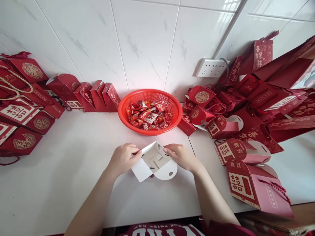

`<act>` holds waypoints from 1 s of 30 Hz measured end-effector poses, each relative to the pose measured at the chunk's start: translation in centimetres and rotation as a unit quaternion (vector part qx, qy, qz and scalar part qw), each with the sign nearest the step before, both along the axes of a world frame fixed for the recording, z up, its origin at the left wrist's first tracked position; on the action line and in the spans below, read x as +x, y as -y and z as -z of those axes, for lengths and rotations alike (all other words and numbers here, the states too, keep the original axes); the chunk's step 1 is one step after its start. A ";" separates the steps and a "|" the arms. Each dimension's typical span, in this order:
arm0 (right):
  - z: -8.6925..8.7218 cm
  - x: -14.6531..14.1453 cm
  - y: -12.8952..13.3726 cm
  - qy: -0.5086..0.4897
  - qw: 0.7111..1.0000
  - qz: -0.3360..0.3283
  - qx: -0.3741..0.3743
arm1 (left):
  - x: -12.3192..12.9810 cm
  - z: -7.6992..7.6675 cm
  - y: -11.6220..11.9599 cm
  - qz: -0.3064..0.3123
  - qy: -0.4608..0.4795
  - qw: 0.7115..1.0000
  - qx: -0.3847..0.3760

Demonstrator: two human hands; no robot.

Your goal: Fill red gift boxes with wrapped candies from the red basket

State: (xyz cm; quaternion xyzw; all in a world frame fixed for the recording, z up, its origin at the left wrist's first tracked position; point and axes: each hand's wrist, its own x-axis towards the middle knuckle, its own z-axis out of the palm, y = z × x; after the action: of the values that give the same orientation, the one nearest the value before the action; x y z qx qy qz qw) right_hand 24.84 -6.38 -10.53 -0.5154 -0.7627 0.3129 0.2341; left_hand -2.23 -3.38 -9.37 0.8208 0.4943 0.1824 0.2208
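An unfolded gift box [155, 160] stands in front of me with its top open, showing its plain white inside and the interlocked bottom flaps. One square flap and one rounded flap with a hole spread out toward me. My left hand [126, 158] pinches the box's left corner between thumb and fingers. On the opposite corner, my right hand [183, 157] grips the wall the same way. Just beyond the box sits a red plastic basket [123, 116] holding many wrapped candies [150, 114]. The outer faces of the box are mostly hidden.
Red gift boxes [27, 141] are stacked at the left, and several small ones [98, 96] line the tiled wall. At the right lie more red boxes [242, 183] and bags [270, 95]. A power strip [212, 68] is against the wall. The white tabletop [66, 164] extends between them.
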 end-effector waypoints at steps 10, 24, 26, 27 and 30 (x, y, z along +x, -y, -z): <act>-6.3 2.5 -7.5 -0.022 0.987 0.121 0.105 | -0.4 1.5 -1.4 -0.018 0.199 0.978 -0.054; -3.5 -5.5 -21.5 0.233 0.970 -0.040 0.055 | -0.4 3.8 -1.7 0.037 0.278 0.953 -0.115; -3.5 -6.0 -22.5 0.257 0.964 -0.018 0.059 | -0.4 3.9 -1.6 0.027 0.276 0.956 -0.099; -3.5 -6.2 -23.1 0.268 0.962 -0.005 0.059 | -0.4 3.9 -1.6 0.024 0.273 0.957 -0.096; -3.6 -6.7 -25.1 0.294 0.955 0.024 0.038 | -0.3 4.1 -1.5 0.016 0.260 0.960 -0.100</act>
State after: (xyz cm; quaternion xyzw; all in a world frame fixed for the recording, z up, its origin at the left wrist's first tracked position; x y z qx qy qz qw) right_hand 18.10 18.72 -6.97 -0.5937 -0.7963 0.1126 0.0270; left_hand -2.56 -1.83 -13.46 0.7268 0.4221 0.3357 0.4254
